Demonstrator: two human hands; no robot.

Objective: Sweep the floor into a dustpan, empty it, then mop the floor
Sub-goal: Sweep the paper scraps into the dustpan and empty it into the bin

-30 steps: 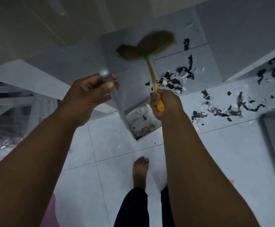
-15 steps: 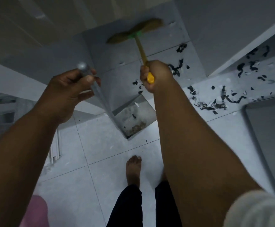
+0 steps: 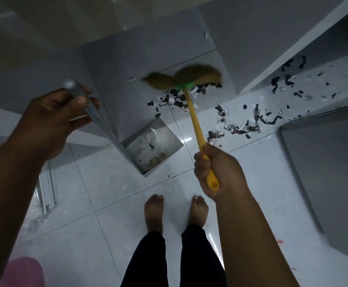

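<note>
Yellow plastic fills the right hand [image 3: 216,172], fist closed round the broom [image 3: 191,104] handle; its blurred bristles reach the far dark scraps [image 3: 175,100]. Left hand [image 3: 53,119] clasps the metal dustpan [image 3: 152,148] handle, pan resting on pale floor tiles [image 3: 111,204] ahead of bare feet [image 3: 154,210].

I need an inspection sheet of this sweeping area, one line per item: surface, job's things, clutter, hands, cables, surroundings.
Surface: pale tiled floor, glossy.
Job's things: broom with yellow handle, bristles blurred over the scraps; metal dustpan on the floor, some debris inside; no mop seen.
Clutter: dark and white scraps scattered right of the dustpan.
Hands: left hand grips the dustpan's long metal handle; right hand grips the broom.
Cables: nothing seen.
Surroundings: grey walls; bare feet behind the dustpan; pink object at lower left.
</note>
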